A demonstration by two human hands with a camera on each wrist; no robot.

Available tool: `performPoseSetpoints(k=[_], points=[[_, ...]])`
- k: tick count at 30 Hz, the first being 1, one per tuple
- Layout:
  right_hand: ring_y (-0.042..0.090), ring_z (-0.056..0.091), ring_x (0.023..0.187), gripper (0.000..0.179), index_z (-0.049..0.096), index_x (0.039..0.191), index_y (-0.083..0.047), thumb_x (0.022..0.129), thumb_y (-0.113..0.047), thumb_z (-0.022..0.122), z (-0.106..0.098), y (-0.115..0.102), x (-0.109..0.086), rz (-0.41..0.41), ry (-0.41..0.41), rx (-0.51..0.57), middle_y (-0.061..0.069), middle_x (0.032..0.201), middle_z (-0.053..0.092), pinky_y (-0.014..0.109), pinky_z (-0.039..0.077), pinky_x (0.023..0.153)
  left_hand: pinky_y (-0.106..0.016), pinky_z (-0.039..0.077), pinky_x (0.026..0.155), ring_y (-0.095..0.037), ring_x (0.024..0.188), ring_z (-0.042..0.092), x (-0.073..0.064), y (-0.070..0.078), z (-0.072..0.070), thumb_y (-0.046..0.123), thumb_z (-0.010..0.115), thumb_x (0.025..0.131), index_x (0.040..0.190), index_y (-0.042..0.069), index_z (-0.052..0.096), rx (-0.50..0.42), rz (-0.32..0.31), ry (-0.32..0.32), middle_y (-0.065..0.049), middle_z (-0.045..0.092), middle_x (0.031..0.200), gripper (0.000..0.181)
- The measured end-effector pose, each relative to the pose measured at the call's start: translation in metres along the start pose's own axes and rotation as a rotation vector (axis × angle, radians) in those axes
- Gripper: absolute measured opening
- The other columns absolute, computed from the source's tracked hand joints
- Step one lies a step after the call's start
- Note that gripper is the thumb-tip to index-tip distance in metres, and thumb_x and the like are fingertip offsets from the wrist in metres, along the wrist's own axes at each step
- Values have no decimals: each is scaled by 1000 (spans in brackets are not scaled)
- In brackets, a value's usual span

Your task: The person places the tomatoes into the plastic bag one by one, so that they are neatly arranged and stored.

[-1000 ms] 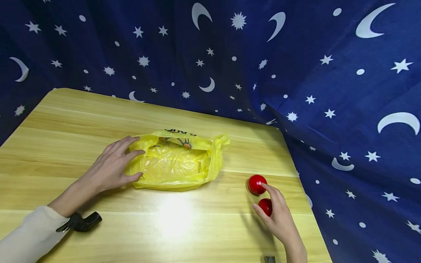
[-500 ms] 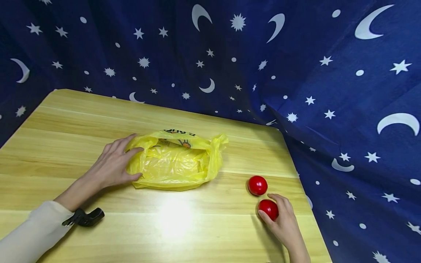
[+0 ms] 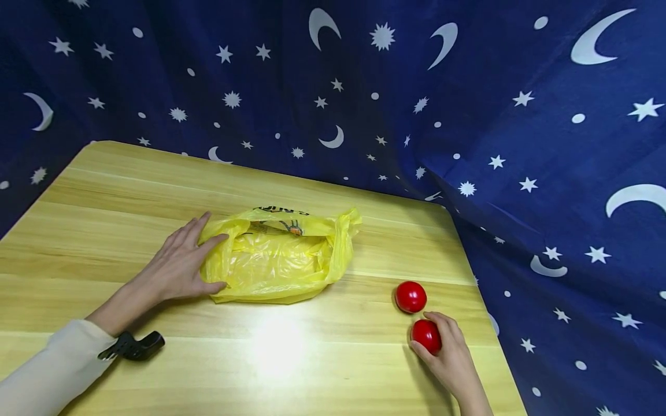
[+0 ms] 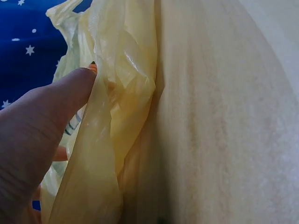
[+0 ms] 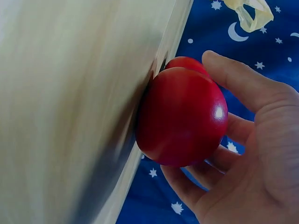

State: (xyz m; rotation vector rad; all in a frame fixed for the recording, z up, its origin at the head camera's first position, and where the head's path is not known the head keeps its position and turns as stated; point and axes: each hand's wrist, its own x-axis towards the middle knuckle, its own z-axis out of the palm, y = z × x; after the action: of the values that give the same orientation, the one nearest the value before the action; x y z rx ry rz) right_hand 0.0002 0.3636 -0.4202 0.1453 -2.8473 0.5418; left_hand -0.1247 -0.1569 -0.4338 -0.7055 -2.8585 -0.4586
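A crumpled yellow plastic bag (image 3: pixel 276 292) lies on its side on the table, its mouth facing front. My left hand (image 3: pixel 174 266) holds its left end, index finger and thumb curved round the edge of the opening. In the left wrist view the bag's thin film (image 4: pixel 96 158) hangs against the thumb. At the right, my right hand (image 3: pixel 452 358) has its thumb and fingers curled round the nearer glossy red ball (image 5: pixel 182 116). A second red ball (image 3: pixel 411 297) sits just beyond it, partly hidden behind the first in the right wrist view.
The light wood table (image 3: pixel 338 370) has its right edge close past the right hand. A dark blue cloth (image 3: pixel 364 58) with white moons and stars hangs behind and along the right. A black strap mount (image 3: pixel 132 346) sits on the left wrist.
My right hand has drawn back from over the farther red ball and closed round the nearer one. My left hand has settled more closely on the bag's left end.
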Motion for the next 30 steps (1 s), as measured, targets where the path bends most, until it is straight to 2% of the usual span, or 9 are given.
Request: performPoseSetpoints(k=[10, 30], points=[[32, 46, 103, 67, 50, 119, -11, 59, -19, 82, 1, -2, 0, 33, -85, -25, 13, 114, 48, 57, 44, 76, -64, 24, 92, -47, 123, 24, -2, 0, 0, 68, 66, 54, 134, 18, 40, -4, -7, -44, -18, 2, 147, 97], [30, 49, 100, 64, 53, 117, -12, 61, -24, 82, 2, -1, -1, 33, -85, -45, 11, 111, 51, 54, 45, 75, -64, 28, 90, -45, 121, 28, -4, 1, 2, 67, 66, 55, 135, 19, 39, -15, -6, -65, -17, 5, 147, 97]])
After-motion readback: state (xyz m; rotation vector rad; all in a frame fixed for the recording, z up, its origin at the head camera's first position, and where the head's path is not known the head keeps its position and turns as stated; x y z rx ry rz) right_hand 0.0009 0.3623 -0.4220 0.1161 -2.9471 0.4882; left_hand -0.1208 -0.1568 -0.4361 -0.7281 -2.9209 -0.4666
